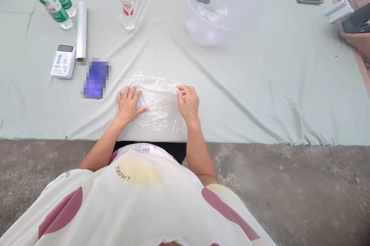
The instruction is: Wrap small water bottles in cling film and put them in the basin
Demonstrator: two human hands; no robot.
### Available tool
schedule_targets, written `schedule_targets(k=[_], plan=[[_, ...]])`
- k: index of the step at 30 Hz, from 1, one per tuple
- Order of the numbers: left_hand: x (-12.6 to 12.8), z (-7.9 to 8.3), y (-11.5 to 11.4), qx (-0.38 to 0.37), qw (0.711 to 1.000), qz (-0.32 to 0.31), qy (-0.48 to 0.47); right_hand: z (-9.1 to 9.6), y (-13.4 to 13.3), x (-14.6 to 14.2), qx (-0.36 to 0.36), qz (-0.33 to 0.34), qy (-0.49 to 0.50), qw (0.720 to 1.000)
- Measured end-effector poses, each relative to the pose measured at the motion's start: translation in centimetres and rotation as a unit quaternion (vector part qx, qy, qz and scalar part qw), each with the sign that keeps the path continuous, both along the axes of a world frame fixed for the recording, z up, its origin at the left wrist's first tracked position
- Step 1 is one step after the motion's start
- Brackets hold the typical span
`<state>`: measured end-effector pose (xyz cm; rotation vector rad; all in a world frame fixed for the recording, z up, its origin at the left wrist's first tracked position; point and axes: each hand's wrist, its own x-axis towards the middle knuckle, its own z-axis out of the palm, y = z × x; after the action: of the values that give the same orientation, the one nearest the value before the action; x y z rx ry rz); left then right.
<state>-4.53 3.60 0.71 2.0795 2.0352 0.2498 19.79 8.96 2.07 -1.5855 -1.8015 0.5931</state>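
Plastic film [162, 104] lies under the left hand [128, 106].

Cloth [268, 96]: pale grey-green. Film [162, 113]: colourless, white glints. Shirt [135, 211]: white, maroon and yellow patches, dark lettering. Left bottles [54, 9]: green-and-white labels. Far bottle [127, 7]: white cap, red-and-white label. Left roll [82, 30]: white. Far tub [245, 9]: translucent whitish. Ground [274, 188]: grey-brown, mottled.

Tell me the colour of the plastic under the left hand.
The plastic is clear and see-through, with whitish glints; see the head view.
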Motion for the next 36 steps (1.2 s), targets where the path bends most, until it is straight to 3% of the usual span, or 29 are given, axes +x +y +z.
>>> schedule_targets(k=[2,4,9,13,15,17,20,24,26,28,32,36], plan=[[0.1,0.0,-0.2,0.001,1.0,0.005,0.0,-0.2,-0.1,-2.1,-0.019,0.118,-0.049,0.992],[0.1,0.1,-0.5,0.0,1.0,0.009,-0.001,-0.8,0.5,-2.7,-0.053,0.157,-0.095,0.982],[0.2,0.3,-0.8,-0.005,1.0,0.018,-0.003,-2.0,5.5,2.1,-0.101,0.037,-0.147,0.983],[0.8,0.5,-0.4,-0.011,0.999,0.034,-0.002,-1.2,7.2,4.5,-0.048,-0.067,-0.157,0.984],[1.1,0.7,-0.1,-0.011,0.999,0.042,-0.011,-0.6,5.5,3.0,0.005,-0.015,-0.139,0.99],[1.1,0.9,0.1,-0.013,0.998,0.048,-0.027,-0.3,2.6,0.2,0.036,0.102,-0.127,0.986],[0.1,1.6,0.2,-0.026,0.996,0.043,-0.067,-0.6,-1.8,-3.9,0.026,0.258,-0.152,0.954],[-2.6,3.2,1.0,0.007,0.99,0.044,-0.134,-1.6,-3.6,-4.9,0.002,0.312,-0.202,0.928],[-4.1,3.9,2.9,0.049,0.984,0.067,-0.16,-1.7,-3.2,-4.1,0.021,0.305,-0.187,0.934],[-5.4,4.1,6.3,0.078,0.974,0.096,-0.188,-1.4,-2.7,-3.2,0.063,0.287,-0.149,0.944],[-7.1,3.7,16.7,0.109,0.949,0.142,-0.26,-0.5,-2.8,-2.0,0.147,0.217,-0.075,0.962],[-7.6,3.7,27.0,0.137,0.91,0.173,-0.35,-0.4,-4.5,-1.1,0.168,0.161,-0.028,0.972]])
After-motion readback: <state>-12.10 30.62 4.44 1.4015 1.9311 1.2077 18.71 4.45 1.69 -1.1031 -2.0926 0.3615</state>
